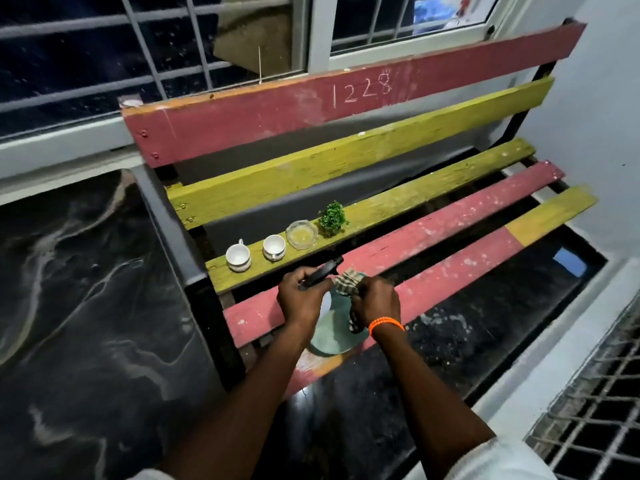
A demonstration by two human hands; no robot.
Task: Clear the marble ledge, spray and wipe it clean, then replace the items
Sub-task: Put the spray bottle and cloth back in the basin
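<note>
My left hand (300,295) grips the black trigger head of a pale green spray bottle (332,332), which hangs over the red and yellow slats of a wooden bench (450,230). My right hand (375,299), with an orange bead bracelet at the wrist, is shut on a checked cloth (348,280) right beside the bottle's nozzle. On a yellow seat slat stand two white cups (238,257) (274,247), a glass ashtray (302,234) and a small green plant (333,217) in a row. The black marble ledge (76,271) lies bare at the left.
The bench backrest bears the chalked number 1228. A barred window (104,57) runs behind the ledge and bench. Black marble floor (433,327) shows under the slats. A metal mesh grille (595,420) fills the lower right corner, beside a white wall.
</note>
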